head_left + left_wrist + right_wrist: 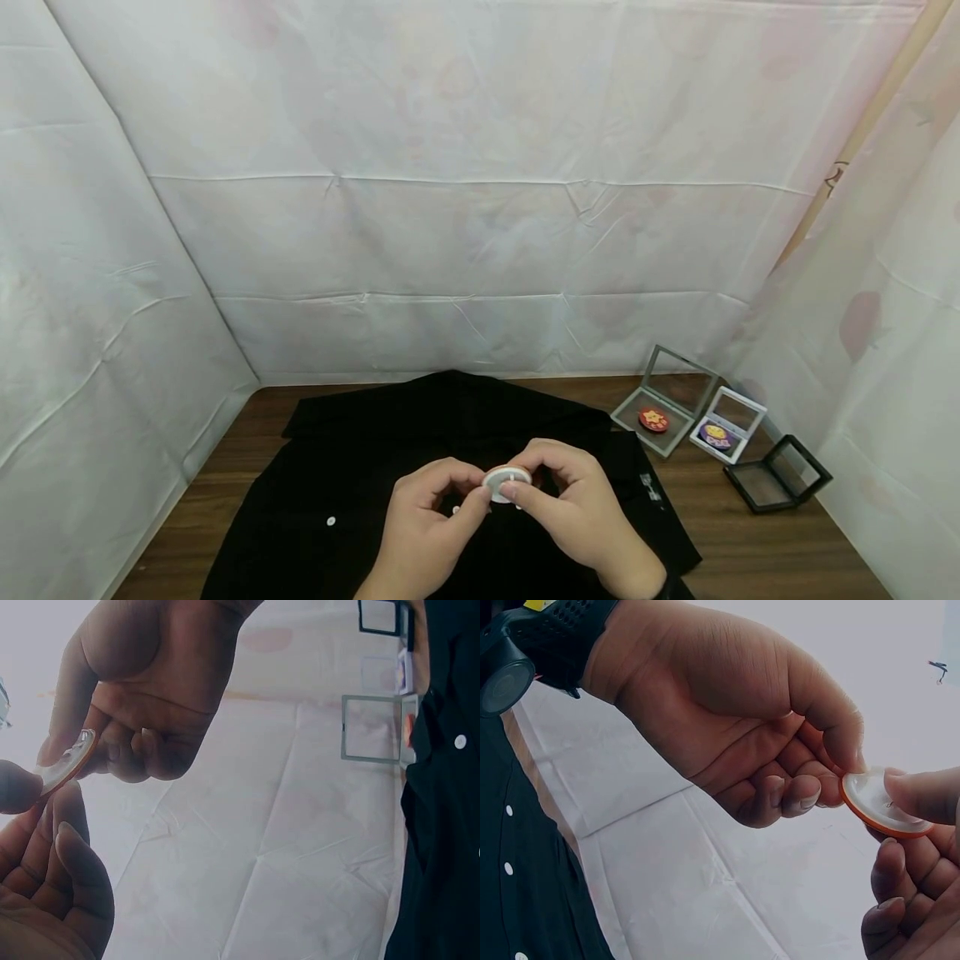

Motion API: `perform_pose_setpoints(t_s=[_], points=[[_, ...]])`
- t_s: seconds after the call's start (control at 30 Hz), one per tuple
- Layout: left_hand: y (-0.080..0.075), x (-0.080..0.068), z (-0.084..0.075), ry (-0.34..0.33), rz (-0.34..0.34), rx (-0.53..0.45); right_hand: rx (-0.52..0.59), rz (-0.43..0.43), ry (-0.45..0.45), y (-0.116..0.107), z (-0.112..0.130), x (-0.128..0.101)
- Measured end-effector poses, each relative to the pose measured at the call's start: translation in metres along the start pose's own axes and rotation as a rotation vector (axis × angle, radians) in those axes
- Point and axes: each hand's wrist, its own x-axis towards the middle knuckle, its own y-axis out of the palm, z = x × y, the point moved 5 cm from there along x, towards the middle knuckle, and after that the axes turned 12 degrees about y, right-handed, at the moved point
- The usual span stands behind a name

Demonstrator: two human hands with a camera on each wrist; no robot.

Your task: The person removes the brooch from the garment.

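we hold a small round badge (507, 482) between both hands, lifted just above the black shirt (360, 492) that lies spread flat on the wooden table (757, 550). our left hand (427, 521) pinches the badge's left edge with thumb and forefinger, the other fingers loosely curled under it. our right hand (573, 500) pinches the opposite edge, thumb on top, with the remaining fingers tucked into the palm. so both hands are narrow, closed on the same disc, which hangs in the air between them and does not touch the cloth.

the right wrist view shows the badge (881, 804) with its pale back turned up and an orange rim round it; the coloured face seems to point down and away, though we cannot see it. it looks to us as if we hold it by the rim so that the back stays free to be got at, but the pin itself is too small to make out. in the left wrist view the badge (67, 761) is seen edge-on, thin and tilted.

the shirt lies front up with its white buttons (331, 521) showing, smoothed out beneath our hands, probably so the fabric is easy to reach.

near the right end of the table, well apart from the hands, stand three open display cases: a grey case (663, 400) with a red badge (653, 419) in it, a white case (729, 423) with a purple badge (716, 435) just beside it, and a black case (778, 473) that holds nothing we can see. white sheeting (480, 208) walls in the table.
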Motion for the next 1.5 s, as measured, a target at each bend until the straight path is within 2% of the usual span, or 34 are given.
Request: perform_pose_setpoints(t_s=[0.27, 0.67, 1.07, 1.5], points=[[-0.0004, -0.0003, 0.0014, 0.041, -0.028, 0.005, -0.024, -0.013, -0.011, 0.0019, -0.0007, 0.0003], [-0.0023, -0.0009, 0.0053, 0.014, -0.053, 0.024, -0.019, -0.012, 0.000, 0.0034, -0.0041, -0.0006], [-0.0039, -0.0007, 0.0059, -0.014, -0.068, 0.079, -0.088, -0.047, -0.038, 0.0056, -0.0078, -0.0014], [-0.0047, -0.0002, 0.0052, 0.079, -0.040, 0.089, -0.006, 0.008, -0.035, 0.0077, -0.0028, 0.0000]])
